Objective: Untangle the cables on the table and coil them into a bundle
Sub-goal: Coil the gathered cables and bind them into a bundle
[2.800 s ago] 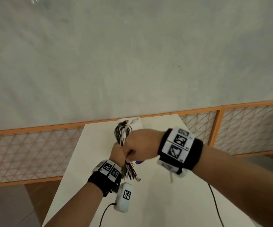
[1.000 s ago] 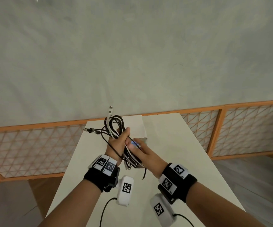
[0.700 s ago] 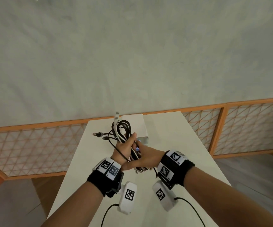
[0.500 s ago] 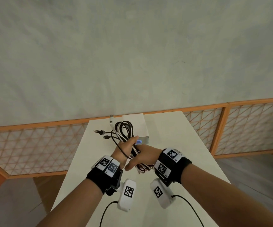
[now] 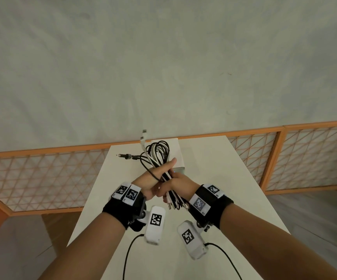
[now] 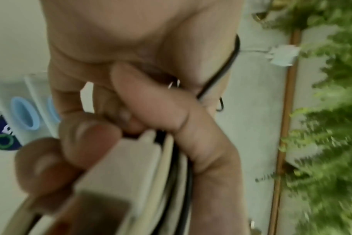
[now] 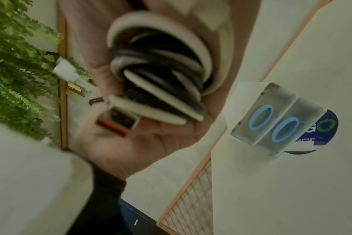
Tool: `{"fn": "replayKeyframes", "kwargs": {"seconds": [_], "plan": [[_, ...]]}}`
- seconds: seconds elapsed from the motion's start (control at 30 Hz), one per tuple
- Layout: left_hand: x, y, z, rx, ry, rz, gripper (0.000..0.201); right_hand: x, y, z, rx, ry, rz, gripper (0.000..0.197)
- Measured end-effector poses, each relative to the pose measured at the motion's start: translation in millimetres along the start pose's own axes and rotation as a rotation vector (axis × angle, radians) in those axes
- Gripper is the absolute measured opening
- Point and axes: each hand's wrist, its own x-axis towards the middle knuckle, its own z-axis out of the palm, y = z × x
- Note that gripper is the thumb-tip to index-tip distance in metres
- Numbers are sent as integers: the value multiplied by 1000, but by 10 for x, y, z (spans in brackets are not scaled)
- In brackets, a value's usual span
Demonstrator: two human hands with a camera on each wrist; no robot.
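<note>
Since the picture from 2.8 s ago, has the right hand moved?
Yes. The right hand came down from above the left hand toward the near table edge, beside it.

Since 2.8 s ago: right hand (image 5: pixel 176 185) dropped from over the left hand (image 5: pixel 153 181) to beside it, gripping the cable bundle (image 5: pixel 159 158) below the left fingers; loops and plug ends now fan above the left thumb (previously bunched)
</note>
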Motion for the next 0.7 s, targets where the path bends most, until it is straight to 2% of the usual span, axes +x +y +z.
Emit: {"fn": "replayKeyframes", "kwargs": {"seconds": [0.1, 0.17, 0.23, 0.37, 0.43, 0.57, 0.6, 0.63, 0.7], "plan": [[8, -50, -155, -246, -115, -27, 39, -31, -89, -56, 41, 66, -1, 12], [2, -111, -310, -317, -128, 8, 39, -22, -153, -115, 70, 95, 1, 16], [-27, -140, -428, -412, -122, 39, 59, 11, -211, -190, 107, 120, 4, 22], [-66, -25, -423, -405, 115, 244, 78, 115, -245, -262, 66, 137, 0, 30], [-68, 149, -366, -284, 265, 393, 90, 121, -259, -215, -1, 140, 5, 21], [-39, 505, -364, -158, 650, 683, 95, 15, -275, -18, -224, 56, -31, 7], [-38, 575, -382, -116, 659, 726, 92, -9, -281, 25, -258, 23, -42, 5], [-34, 628, -399, -49, 604, 732, 86, -18, -276, 49, -286, -2, -51, 5], [-85, 705, -408, 123, 367, 638, 63, -27, -273, 52, -333, -37, -66, 8]]}}
